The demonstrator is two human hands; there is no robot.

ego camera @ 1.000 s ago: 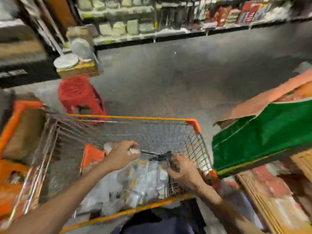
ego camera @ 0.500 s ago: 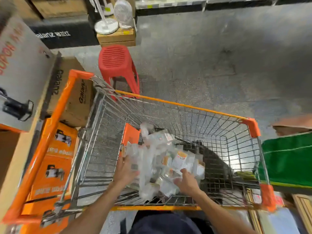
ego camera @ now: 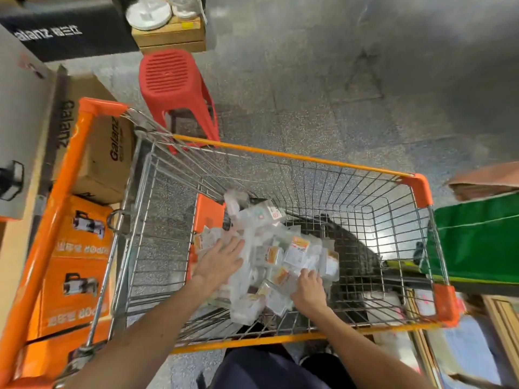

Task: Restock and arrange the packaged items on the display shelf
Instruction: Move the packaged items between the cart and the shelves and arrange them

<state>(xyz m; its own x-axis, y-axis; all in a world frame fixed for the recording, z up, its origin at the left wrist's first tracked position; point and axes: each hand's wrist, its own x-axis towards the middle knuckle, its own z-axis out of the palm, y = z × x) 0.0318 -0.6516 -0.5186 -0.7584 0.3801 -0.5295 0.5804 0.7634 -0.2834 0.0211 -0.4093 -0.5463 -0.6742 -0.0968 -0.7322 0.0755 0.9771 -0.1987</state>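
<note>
In the wire cart (ego camera: 292,156), toward its near edge, a heap of clear packets (ego camera: 299,249) is piled. The left hand (ego camera: 220,262) is laid flat on it, fingers straight and spread. The right hand (ego camera: 307,290) is set against it, fingers bent; a grip cannot be told.

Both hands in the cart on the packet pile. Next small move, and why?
Probably close both hands around a bunch of packets and lift it out of the cart. The left hand lies flat on the left side of the pile of packets. The right hand bends its fingers into the near side. Nothing is lifted clear yet.
</note>
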